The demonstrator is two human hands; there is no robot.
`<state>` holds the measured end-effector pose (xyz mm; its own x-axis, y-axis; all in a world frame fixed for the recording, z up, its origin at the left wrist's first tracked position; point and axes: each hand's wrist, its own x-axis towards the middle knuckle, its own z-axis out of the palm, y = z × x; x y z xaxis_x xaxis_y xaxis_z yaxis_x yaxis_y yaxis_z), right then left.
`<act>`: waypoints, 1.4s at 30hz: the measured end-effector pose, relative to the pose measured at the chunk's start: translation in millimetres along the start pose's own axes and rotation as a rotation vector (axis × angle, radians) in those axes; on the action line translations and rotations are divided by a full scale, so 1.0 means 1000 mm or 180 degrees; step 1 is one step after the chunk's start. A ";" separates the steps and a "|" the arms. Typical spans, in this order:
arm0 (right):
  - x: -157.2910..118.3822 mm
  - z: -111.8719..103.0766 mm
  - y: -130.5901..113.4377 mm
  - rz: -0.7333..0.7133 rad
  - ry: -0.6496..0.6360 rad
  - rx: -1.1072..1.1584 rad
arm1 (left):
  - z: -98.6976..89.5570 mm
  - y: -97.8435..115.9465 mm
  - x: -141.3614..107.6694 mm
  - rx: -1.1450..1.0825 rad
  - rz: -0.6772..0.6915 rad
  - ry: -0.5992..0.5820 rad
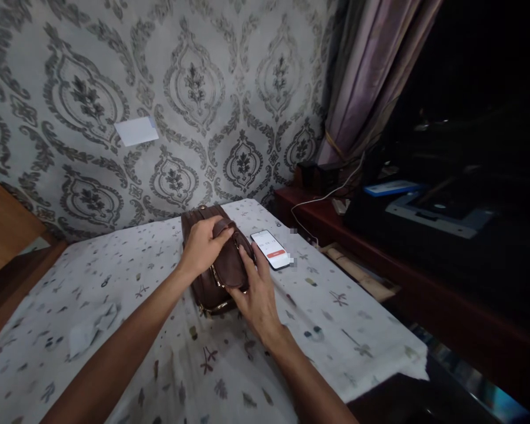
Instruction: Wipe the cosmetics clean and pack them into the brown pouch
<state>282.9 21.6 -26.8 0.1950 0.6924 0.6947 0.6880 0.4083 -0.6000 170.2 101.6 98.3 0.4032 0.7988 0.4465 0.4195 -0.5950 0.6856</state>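
A dark brown leather bag (230,265) with gold zippers lies on the patterned white cloth. My left hand (202,246) is closed on the bag's upper part, its thumb and fingers pinching near a strap or handle (223,226). At the bag's right side, my right hand (258,297) grips the bulging front pocket, thumb at its lower edge and fingers along its side. Just right of the bag lies a phone (270,249) with a lit white screen and a red button. What is inside the bag is hidden.
The white cloth (331,306) has small plant prints. A crumpled pale cloth (92,327) lies at the left. Along the right runs a dark red wooden ledge (304,203) with a white cable (322,197). Patterned wallpaper (194,88) stands behind; a purple curtain (371,70) hangs at the right.
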 end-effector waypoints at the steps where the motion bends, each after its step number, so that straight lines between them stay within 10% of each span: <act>1: 0.000 0.000 0.000 -0.0010 -0.0002 -0.0007 | 0.000 0.001 -0.002 -0.0022 -0.0001 -0.0035; 18: 0.017 -0.029 0.007 0.0519 -0.0538 0.1321 | -0.018 0.010 -0.006 -0.0489 -0.0133 -0.0102; 29: 0.011 -0.007 0.009 0.0268 -0.0033 0.0486 | -0.020 0.016 -0.021 -0.0488 -0.0146 -0.0280; 42: 0.015 -0.011 0.011 0.0591 -0.0088 0.1014 | -0.032 -0.003 -0.044 0.0818 0.0530 -0.0769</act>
<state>301.2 29.4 -18.8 0.2742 0.7861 0.5540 0.3896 0.4359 -0.8113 125.2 71.4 94.7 0.6502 0.6635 0.3701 0.5099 -0.7422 0.4349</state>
